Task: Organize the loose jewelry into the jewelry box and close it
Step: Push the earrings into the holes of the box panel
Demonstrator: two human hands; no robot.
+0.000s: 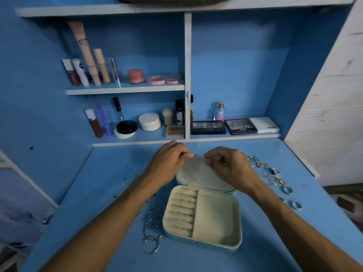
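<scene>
A pale teal jewelry box (204, 240) lies open on the blue desk, its cream lining showing ring rolls on the left and a bare compartment on the right. Its lid (196, 173) leans back, a cream panel with small holes. My left hand (167, 160) pinches the lid's top edge at the left. My right hand (227, 163) has curled fingers at the lid's top right; whether it holds something small is unclear. Silver bangles (152, 230) lie left of the box. Chains and pendants (263, 169) and several rings (288, 190) lie to the right.
Shelves at the back of the desk carry cosmetics: tubes (86, 61), compacts (149, 118), eyeshadow palettes (240, 126) and a perfume bottle (219, 111). A white wall (334, 95) bounds the right side. The desk's left edge drops off near a blue panel (23, 193).
</scene>
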